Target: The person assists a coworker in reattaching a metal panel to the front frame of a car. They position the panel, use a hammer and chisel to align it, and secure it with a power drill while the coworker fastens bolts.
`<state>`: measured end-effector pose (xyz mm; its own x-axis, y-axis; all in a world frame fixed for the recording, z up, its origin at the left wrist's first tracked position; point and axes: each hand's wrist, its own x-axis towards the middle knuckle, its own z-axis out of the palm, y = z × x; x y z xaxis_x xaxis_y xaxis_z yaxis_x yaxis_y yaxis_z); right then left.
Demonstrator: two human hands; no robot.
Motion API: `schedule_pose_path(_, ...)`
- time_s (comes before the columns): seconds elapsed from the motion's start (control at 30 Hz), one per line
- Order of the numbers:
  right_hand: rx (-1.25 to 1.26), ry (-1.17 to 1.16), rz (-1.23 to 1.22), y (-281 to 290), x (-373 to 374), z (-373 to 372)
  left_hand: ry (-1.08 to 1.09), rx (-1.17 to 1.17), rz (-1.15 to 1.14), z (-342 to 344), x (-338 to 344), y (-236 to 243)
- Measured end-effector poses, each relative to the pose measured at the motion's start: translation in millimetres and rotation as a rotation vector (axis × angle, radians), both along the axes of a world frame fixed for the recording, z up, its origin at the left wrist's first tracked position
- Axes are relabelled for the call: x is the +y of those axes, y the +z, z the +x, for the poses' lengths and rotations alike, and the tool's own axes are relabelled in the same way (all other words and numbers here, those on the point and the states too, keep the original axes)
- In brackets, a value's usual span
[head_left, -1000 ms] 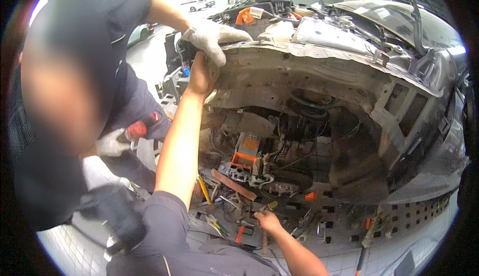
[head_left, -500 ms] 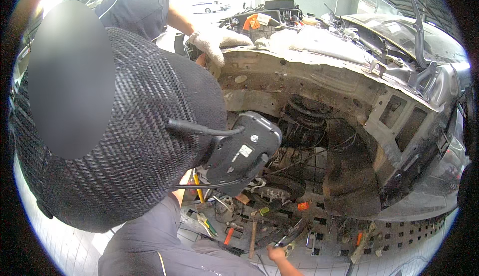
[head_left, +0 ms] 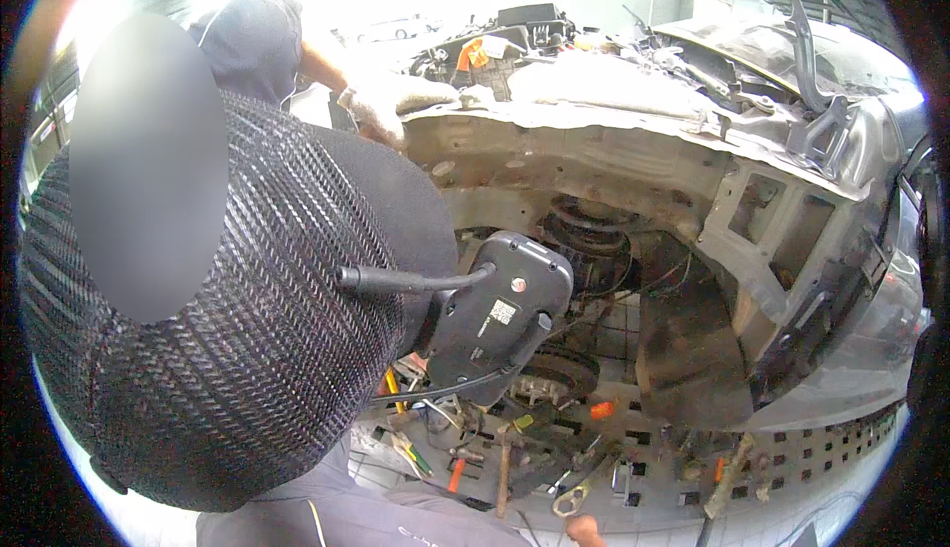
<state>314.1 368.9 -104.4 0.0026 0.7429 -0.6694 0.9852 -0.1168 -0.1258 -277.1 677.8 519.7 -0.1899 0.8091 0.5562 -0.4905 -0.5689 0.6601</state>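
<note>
My right hand (head_left: 584, 532) shows only in part at the lower edge, beside a yellowish ring-shaped tool (head_left: 570, 501); whether it grips anything is unclear. My left hand is hidden behind a co-worker's black mesh cap (head_left: 247, 369), which fills the left of the head view and carries a black electronic device (head_left: 495, 319) with cables. The co-worker's gloved hand (head_left: 371, 112) rests at the upper edge of a car's bare metal wheel-arch panel (head_left: 584, 156). Under the cap my grey clothing (head_left: 396, 517) shows.
The open engine bay (head_left: 524, 43) holds an orange item (head_left: 473, 52). A suspension spring (head_left: 584, 216) hangs inside the arch. On a perforated grey platform (head_left: 792, 458) lie several hand tools, including a hammer (head_left: 503, 473), and a small orange object (head_left: 602, 410). A windscreen (head_left: 831, 57) is at right.
The co-worker's capped head moved in from the left, covering my left arm and hand and part of the arch. My right hand moved downward and right, to the lower edge.
</note>
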Motion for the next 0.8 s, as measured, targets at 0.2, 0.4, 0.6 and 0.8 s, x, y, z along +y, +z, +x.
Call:
schedule_pose_path(0.2,0.114,0.272,0.113,-25.7,10.3,-23.3,-0.029,-0.028,-0.058,9.3,22.2,-7.2)
schedule_pose_path(0.4,0.111,-0.057,0.082,-12.8,29.1,-52.4,-0.038,0.029,-0.048,7.5,7.4,-11.4)
schedule_pose_path(0.6,0.178,0.200,0.112,26.2,33.8,-50.0,-0.100,0.116,-0.081,4.3,-3.4,-6.5)
schedule_pose_path(0.8,0.111,0.199,0.092,-65.7,40.7,-23.4,-0.030,0.109,-0.027,4.9,-2.9,-11.8)
